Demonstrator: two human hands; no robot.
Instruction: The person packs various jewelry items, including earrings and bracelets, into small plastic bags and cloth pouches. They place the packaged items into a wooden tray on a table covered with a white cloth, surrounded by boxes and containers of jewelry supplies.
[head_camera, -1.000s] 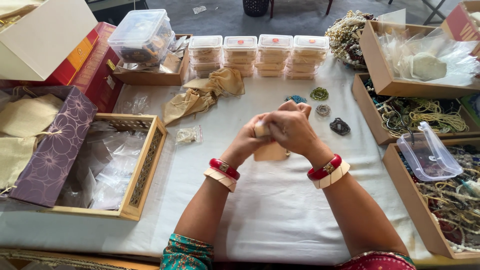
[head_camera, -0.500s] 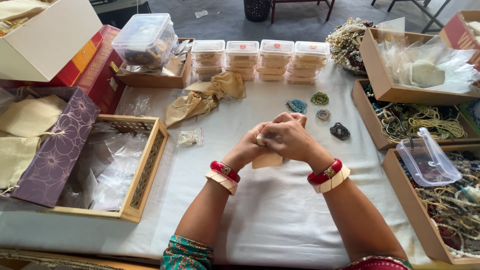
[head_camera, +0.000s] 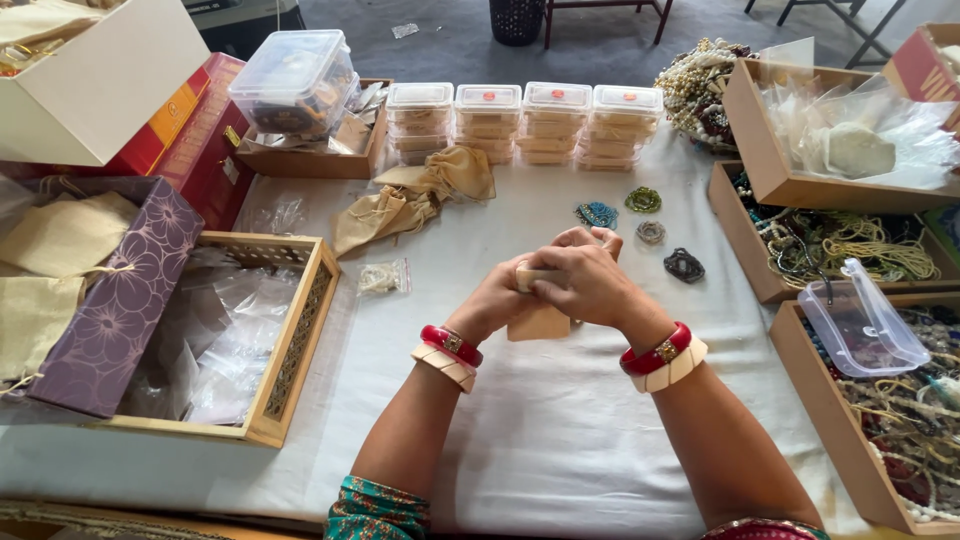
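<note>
L hand (head_camera: 497, 297) & R hand (head_camera: 588, 283) meet mid-table, both closed on a small tan pouch (head_camera: 538, 322), held just above white cloth (head_camera: 540, 440). Beyond: bead rings (head_camera: 641, 200), loose tan bags (head_camera: 415, 195), then row of clear boxes (head_camera: 520, 122) at far edge.

One head-worn camera looks steeply down and forward over the white-covered table (head_camera: 560, 440) from the seated person's side. It sits close above the forearms, with both hands near frame centre. The far edge, with stacked clear boxes (head_camera: 520, 122), lies toward the top; grey floor (head_camera: 600, 35) shows beyond
</note>
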